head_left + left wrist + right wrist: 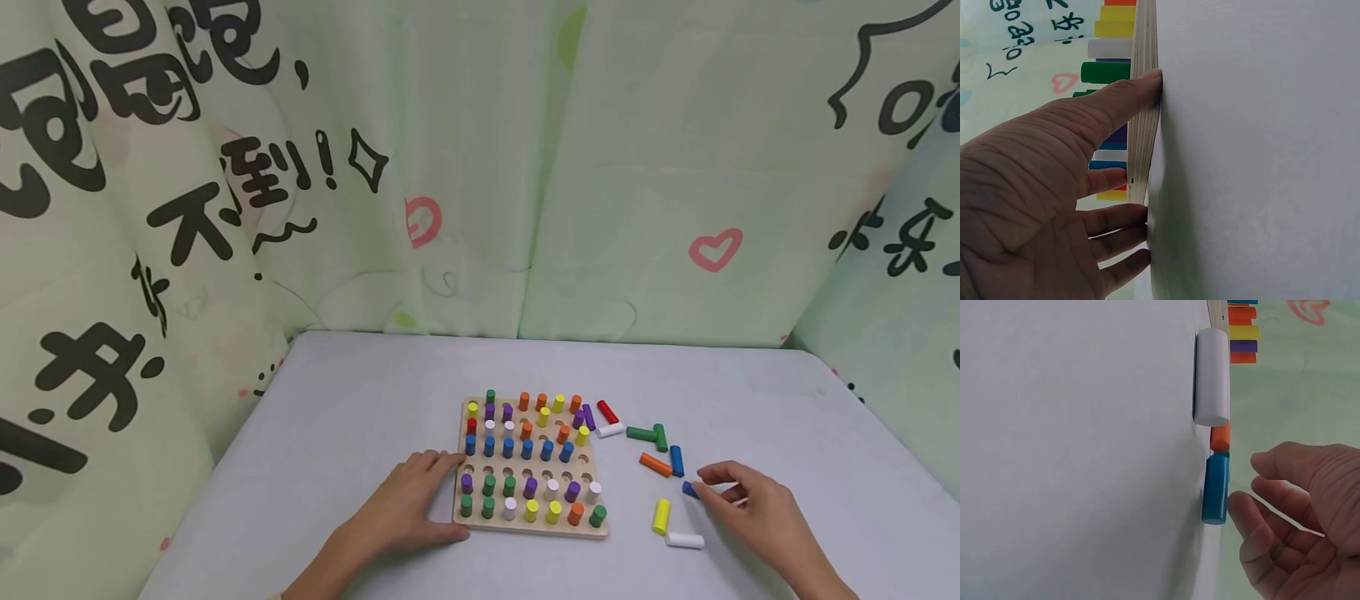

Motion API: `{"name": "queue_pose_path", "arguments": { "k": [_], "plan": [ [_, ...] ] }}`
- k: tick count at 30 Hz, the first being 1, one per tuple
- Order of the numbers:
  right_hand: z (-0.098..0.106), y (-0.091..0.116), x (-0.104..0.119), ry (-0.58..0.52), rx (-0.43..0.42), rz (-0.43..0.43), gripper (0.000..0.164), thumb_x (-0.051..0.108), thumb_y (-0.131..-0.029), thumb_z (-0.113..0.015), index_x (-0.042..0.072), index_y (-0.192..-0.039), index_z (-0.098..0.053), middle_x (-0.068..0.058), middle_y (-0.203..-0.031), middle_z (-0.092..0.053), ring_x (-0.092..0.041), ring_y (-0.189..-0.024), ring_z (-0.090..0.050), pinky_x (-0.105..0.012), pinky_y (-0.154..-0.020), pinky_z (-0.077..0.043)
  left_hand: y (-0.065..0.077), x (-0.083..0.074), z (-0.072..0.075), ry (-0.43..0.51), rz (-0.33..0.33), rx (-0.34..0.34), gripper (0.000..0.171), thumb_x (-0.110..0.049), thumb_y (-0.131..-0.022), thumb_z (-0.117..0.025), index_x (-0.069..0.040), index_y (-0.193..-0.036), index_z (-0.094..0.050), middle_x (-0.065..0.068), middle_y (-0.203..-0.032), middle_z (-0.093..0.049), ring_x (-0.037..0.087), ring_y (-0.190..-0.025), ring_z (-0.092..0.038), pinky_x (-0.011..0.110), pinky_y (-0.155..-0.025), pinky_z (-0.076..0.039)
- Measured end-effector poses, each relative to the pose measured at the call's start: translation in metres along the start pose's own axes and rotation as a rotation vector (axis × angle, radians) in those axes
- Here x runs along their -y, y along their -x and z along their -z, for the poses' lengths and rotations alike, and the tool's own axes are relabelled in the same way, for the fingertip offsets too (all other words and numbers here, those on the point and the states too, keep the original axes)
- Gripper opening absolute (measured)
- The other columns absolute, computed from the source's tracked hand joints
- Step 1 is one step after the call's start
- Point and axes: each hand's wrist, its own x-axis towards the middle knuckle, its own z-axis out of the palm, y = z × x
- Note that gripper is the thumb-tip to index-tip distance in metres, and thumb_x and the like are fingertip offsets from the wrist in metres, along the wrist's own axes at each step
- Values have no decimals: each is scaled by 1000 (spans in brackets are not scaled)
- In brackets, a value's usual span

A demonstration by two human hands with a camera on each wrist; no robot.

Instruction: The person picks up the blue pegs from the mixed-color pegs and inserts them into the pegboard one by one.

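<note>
A wooden pegboard (525,460) stands on the white table with rows of coloured pegs in its holes. At its near left corner rests my left hand (405,506), the thumb along the front edge and the index finger at the left side. The left wrist view shows the thumb (1125,103) against the board's layered edge (1142,144). My right hand (761,508) is over the table right of the board, thumb and fingers apart around a loose blue peg (689,490). In the right wrist view the blue peg (1215,489) lies just beside the fingertips; contact is unclear.
Several loose pegs lie right of the board: a yellow peg (661,517), a white peg (685,541), an orange peg (656,465), another blue peg (677,461), green pegs (641,434) and a red peg (607,412). A printed curtain (480,167) hangs behind the table.
</note>
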Motion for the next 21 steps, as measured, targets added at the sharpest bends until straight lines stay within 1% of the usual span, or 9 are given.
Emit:
{"name": "queue_pose_path", "arguments": {
  "k": [6, 11, 15, 21],
  "plan": [
    [-3, -2, -5, -9, 56, -39, 33, 18, -90, -78, -3, -114, -68, -19, -104, -71, -18, -78, -59, -23, -60, -48, 0, 1, 0, -3, -8, -5, 91, -57, -76, -84, -17, -149, -48, 12, -140, -57, 30, -125, -52, 56, -108, -46],
    [-6, -4, -9, -15, 95, -74, 35, 13, -88, -80, -4, -115, -67, -18, -104, -70, -18, -78, -57, -22, -60, -49, 1, 0, 0, -1, -10, -6, 91, -57, -76, -84, -18, -149, -48, 12, -139, -57, 30, -125, -52, 56, -108, -47],
    [-7, -5, -12, -9, 108, -85, 33, 11, -88, -79, -3, -115, -67, -15, -103, -70, -18, -78, -57, -24, -62, -50, 2, 0, 0, -1, -9, -5, 90, -57, -76, -84, -18, -149, -48, 12, -139, -57, 30, -125, -52, 56, -108, -47],
    [-8, -6, -13, -4, 105, -74, 31, 9, -88, -78, -3, -114, -68, -12, -100, -71, -18, -78, -58, -26, -62, -50, 2, 0, 0, -3, -12, -8, 90, -57, -76, -84, -18, -149, -48, 12, -139, -57, 30, -126, -52, 56, -108, -46]
  ]
}}
